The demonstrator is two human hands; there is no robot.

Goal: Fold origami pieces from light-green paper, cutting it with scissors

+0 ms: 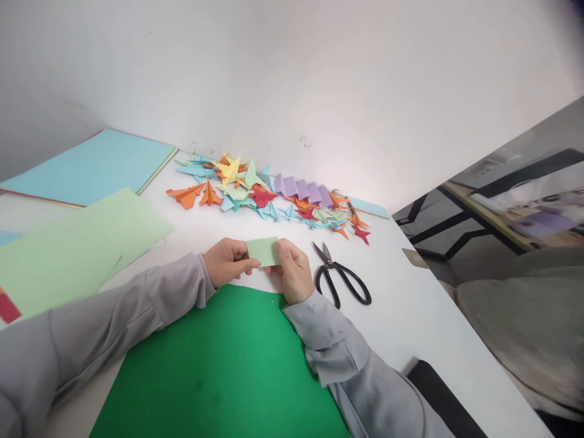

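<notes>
A small light green piece of paper (pixel 263 252) is held up between my two hands, just beyond the far edge of a green sheet (pixel 219 365). My left hand (pixel 230 261) pinches its left side between thumb and fingers. Its right side is gripped by my right hand (pixel 294 267), thumb on top; the fingers behind are partly hidden. Black-handled scissors (pixel 340 274) lie on the white table to the right of my right hand, blades slightly apart and pointing away.
Along the wall lies a heap of folded paper figures (pixel 237 188) in several colours, with a row of purple folded papers (pixel 303 190). Large light green sheets (pixel 77 255) and a blue stack (pixel 95 167) are at left. A black object (pixel 444 395) lies near the right table edge.
</notes>
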